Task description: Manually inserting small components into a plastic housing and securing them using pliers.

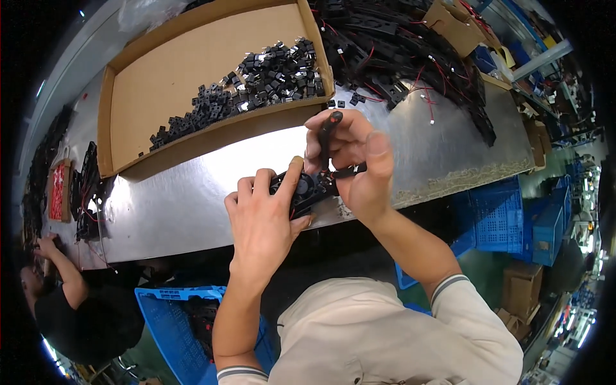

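My left hand (260, 215) presses a black plastic part with a round, speaker-like disc (304, 187) against the front edge of the metal table. Its fingers lie over the part and the thumb is at its near side. In my right hand (367, 163) is a black-handled hand tool (328, 136) that looks like pliers or cutters, its two handles spread apart. The tool's head meets the right end of the black part, close to my left fingertips; its jaws are too small and dark to make out.
Beyond my hands, a cardboard tray (212, 138) holds a heap of small black connector-like pieces (256, 80). Long black parts with red wires (410, 54) pile up at the far right. Blue crates (497, 221) stand below the table (449, 154). At far left, another person's hand (46, 247) works.
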The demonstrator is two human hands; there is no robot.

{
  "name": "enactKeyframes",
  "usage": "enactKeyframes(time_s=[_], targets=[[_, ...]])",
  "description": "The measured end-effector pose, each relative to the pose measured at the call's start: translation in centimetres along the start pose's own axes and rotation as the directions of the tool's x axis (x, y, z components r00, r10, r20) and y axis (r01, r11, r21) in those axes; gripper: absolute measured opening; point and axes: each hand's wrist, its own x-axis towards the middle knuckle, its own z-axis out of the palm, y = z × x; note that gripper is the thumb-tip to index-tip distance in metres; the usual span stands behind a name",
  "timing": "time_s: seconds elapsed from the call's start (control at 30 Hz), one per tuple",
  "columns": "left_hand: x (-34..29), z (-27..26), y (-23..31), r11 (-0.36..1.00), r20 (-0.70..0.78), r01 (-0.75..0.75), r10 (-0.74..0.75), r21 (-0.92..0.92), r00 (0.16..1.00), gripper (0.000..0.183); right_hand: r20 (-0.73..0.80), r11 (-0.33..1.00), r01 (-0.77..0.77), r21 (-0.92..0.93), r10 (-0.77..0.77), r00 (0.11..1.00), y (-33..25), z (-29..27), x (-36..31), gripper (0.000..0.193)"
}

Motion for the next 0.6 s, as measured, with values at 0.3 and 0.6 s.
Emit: enactKeyframes(time_s=[0.3, 0.6], targets=[[0.9, 0.2, -1.5, 0.989, 0.047, 0.053, -0.047, -0.136, 0.998, 0.075, 0.027, 0.991, 0.13, 0.038, -0.131, 0.991, 0.3, 0.0, -2.3, 0.073], [1.1, 0.3, -1.6, 0.979, 0.09, 0.058, -0.041, -0.196, 0.995, 0.079, 0.016, 0.958, 0.26, 0.121, -0.263, 0.965, 2.1, -0.9, -3.5, 0.095]])
